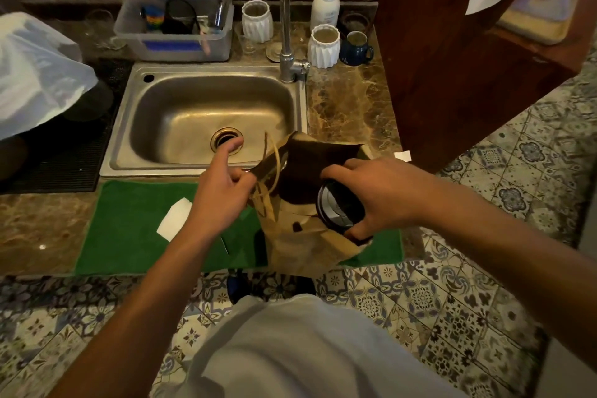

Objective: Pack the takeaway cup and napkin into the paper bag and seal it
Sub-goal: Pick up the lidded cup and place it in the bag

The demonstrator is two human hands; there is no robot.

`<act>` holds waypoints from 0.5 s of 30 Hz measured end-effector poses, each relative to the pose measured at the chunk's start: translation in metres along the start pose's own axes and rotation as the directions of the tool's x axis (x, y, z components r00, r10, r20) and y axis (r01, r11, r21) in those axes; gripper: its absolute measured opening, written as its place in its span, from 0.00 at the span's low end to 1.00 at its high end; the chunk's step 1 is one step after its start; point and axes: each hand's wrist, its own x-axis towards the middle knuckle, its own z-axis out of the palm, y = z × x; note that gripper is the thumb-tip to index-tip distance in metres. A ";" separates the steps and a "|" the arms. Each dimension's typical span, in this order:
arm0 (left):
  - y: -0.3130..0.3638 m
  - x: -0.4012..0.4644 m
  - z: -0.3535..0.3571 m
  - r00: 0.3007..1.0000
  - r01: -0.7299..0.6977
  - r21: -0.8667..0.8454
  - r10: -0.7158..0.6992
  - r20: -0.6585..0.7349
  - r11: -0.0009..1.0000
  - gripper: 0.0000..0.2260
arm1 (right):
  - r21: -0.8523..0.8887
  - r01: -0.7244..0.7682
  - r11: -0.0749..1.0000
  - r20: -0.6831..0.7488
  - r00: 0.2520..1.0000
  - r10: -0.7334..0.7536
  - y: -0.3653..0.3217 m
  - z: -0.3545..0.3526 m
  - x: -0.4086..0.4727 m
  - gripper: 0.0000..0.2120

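A brown paper bag with twisted paper handles stands open on the green mat at the counter's front edge. My left hand pinches the bag's left rim by the handles, index finger stretched out over the sink. My right hand grips the takeaway cup, whose dark-rimmed lid faces me, at the right side of the bag's mouth. The cup's lower part is hidden by my hand and the bag. A white folded napkin lies on the mat left of my left hand.
A steel sink with a curved tap lies behind the bag. Behind it stand a plastic tub, two white ribbed cups, a blue mug and a soap pump. A wooden post rises on the right; a white plastic bag lies on the left.
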 end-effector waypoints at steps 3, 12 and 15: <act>-0.004 -0.003 0.001 1.000 0.002 0.000 -0.002 -0.002 1.000 0.29 | -0.094 -0.041 0.995 0.019 0.999 0.043 0.000 -0.002 0.016 0.45; -0.011 -0.015 0.014 0.998 -0.060 0.020 0.060 0.006 0.998 0.29 | -0.189 -0.006 0.982 0.069 0.997 0.019 -0.022 0.015 0.062 0.43; -0.017 -0.017 0.013 0.998 -0.066 0.005 0.066 0.001 0.998 0.28 | -0.200 0.018 0.980 0.113 0.994 0.005 -0.023 0.022 0.067 0.45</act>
